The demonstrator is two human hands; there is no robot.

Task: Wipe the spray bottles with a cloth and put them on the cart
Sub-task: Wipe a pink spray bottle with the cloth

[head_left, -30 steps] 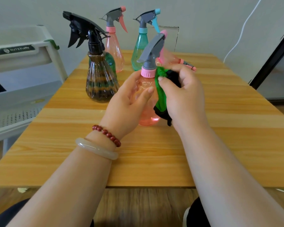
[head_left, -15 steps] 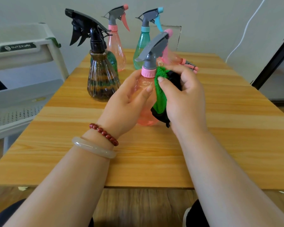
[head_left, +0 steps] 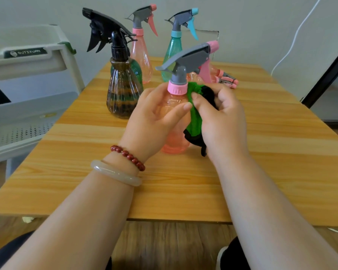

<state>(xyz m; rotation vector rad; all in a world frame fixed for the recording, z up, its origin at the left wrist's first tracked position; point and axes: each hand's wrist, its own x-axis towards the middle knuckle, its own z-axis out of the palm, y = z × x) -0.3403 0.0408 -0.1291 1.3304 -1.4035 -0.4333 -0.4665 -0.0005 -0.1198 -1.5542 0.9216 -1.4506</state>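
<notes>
At frame centre, the left hand (head_left: 154,121) curls around the pink bottle (head_left: 174,139) on the table (head_left: 86,172). The right hand (head_left: 224,119) pinches the green cloth (head_left: 194,121) against its shoulder. Four other bottles (head_left: 123,94) wait behind. The cart (head_left: 27,55), upper left and partly visible, apparently holds none yet.

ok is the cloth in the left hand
No, the right hand pinches the green cloth against the pink bottle, which the left hand grips.
</notes>
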